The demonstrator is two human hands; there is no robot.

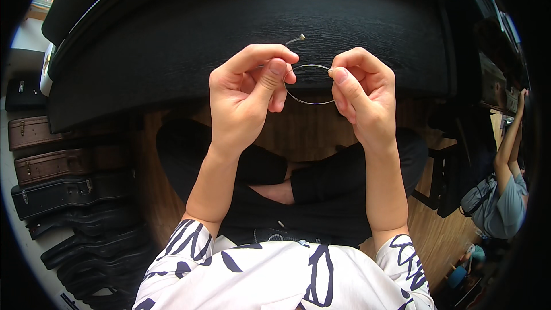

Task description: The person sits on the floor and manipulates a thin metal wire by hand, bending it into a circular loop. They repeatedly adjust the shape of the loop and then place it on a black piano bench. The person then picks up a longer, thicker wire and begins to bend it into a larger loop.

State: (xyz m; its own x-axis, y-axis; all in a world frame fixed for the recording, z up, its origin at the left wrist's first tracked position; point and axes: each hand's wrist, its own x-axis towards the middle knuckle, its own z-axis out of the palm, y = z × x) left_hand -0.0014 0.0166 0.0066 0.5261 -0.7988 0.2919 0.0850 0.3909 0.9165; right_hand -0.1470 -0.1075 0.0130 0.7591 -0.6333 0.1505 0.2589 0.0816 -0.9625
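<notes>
Nearest, 6 o'clock: white shirt [270, 272] w/ dark brushlike print; beyond it, crossed legs in matte black trousers [338, 189]. L hand [241, 95], 11 o'clock, & R hand [367, 89], 2 o'clock: each grip narrow, thumb vs. fingers, pinching a thin wire [310, 65] at approx. 1 o'clock, seen against the desk's [172, 40] near edge. Wire: silvery, shiny, prob. springy metal. Progress, as judged: one roundish loop is formed; a pale-tipped end [302, 37], prob. same wire's, juts loose beyond L fingers; what else remains can't be told. Farther: desk top black, fine-grained; hard cases [54, 166], brown & black, stacked 8–9 o'clock; another person [504, 204], grey-blue top, 3–4 o'clock.
</notes>
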